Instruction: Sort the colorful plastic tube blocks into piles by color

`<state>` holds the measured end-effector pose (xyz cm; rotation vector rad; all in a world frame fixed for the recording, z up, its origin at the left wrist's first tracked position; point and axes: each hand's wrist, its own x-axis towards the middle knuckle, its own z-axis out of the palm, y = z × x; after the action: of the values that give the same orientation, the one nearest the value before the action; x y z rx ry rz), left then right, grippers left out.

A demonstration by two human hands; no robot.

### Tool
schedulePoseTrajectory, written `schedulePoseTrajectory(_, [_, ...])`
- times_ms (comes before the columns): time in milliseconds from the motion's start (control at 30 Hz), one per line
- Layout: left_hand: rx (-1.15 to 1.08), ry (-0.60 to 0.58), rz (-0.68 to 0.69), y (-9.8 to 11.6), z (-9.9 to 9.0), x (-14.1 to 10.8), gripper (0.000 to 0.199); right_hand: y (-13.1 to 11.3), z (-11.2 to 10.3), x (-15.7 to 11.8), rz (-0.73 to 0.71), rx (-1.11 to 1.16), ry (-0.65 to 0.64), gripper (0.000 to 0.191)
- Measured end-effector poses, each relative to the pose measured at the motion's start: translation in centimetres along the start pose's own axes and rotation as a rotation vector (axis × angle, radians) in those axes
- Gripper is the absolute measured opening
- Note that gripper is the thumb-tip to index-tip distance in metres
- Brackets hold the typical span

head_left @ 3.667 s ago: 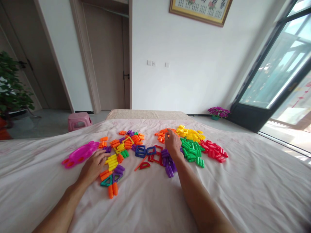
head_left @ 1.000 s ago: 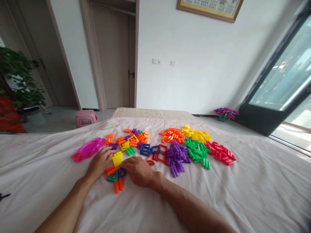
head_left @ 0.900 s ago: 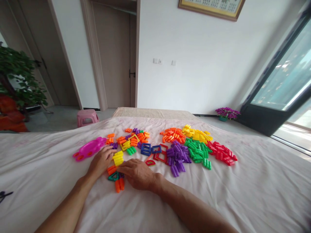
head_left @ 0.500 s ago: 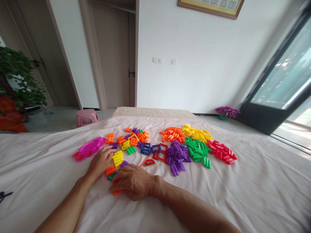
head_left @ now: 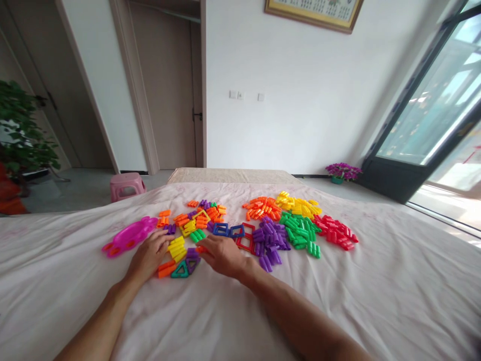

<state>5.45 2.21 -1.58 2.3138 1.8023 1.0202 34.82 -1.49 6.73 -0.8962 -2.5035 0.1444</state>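
My right hand (head_left: 225, 255) has its fingers bent around an orange plastic block (head_left: 202, 249), low over the mixed pile; its fingertips partly cover it. Just below lie a purple triangle frame (head_left: 193, 264) and a teal triangle frame (head_left: 180, 269). My left hand (head_left: 150, 254) rests with fingers stretched out at the pile's left side, apparently holding nothing. Its fingertips are close to a purple block (head_left: 170, 229) and yellow blocks (head_left: 176, 248). Orange blocks (head_left: 166, 269) sit below those. Left of this hand is a bright pink animal-shaped tray (head_left: 133, 233).
Sorted heaps of purple (head_left: 271, 238), green (head_left: 299, 230), red (head_left: 335, 232), orange (head_left: 262, 207) and yellow blocks (head_left: 298, 204) spread to the right on the wrinkled cloth (head_left: 240, 321). Blue square frames (head_left: 228, 230) and red square frames (head_left: 246, 237) lie mid-table.
My right hand has moved up and to the right from the pile's near edge, uncovering the triangle frames. An orange block now shows at its fingertips. My left hand stays beside the pile.
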Motion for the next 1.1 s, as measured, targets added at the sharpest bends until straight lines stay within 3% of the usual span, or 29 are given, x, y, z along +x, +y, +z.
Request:
schedulePoseTrajectory(200, [-0.002,-0.017,-0.018,0.0,0.0,0.0,0.040,6.6,-3.2,0.0,0.448,-0.031,0.257,0.018])
schedulePoseTrajectory(333, [0.001,-0.014,-0.017,0.1,0.0,0.0,0.040,11.8,-4.8,-0.8,0.697,-0.069,0.523,0.041])
schedulePoseTrajectory(467, [0.008,0.006,-0.009,0.1,0.0,0.0,0.038,14.1,-4.9,-1.5,0.730,-0.012,0.698,0.057])
schedulePoseTrajectory(533, [0.008,0.009,0.001,0.0,0.0,0.0,0.038,13.6,-4.3,-1.4,0.650,0.019,0.692,0.056])
schedulePoseTrajectory(633, [0.005,0.000,0.002,-0.1,-0.1,0.0,0.039,11.6,-2.9,-0.8,0.530,0.066,0.564,0.051])
schedulePoseTrajectory(933, [-0.015,-0.022,-0.023,0.3,-0.2,-0.1,0.040,2.4,0.4,0.4,0.042,0.108,0.107,0.041])
schedulePoseTrajectory(1100, [-0.020,0.002,-0.005,0.3,-0.2,0.0,0.038,-1.8,1.5,0.4,-0.171,0.070,-0.035,0.041])
